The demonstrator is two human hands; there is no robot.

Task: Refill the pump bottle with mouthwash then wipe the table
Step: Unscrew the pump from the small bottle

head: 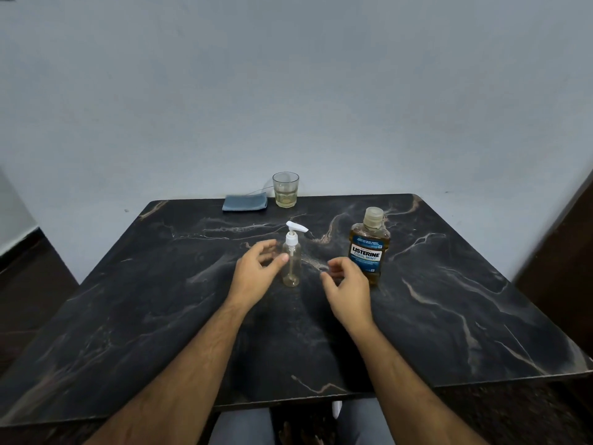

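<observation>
Fingers (282,259) beside clear (nearly empty) pump bottle (291,263).

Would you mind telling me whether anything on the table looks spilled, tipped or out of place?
Nothing stands out. The pump bottle, mouthwash bottle and glass stand upright, the blue cloth lies folded at the far edge, and no spill shows on the table.

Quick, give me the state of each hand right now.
Left hand: open, fingers curled beside the pump bottle, holding nothing.
Right hand: open, near the mouthwash bottle, holding nothing.
</observation>
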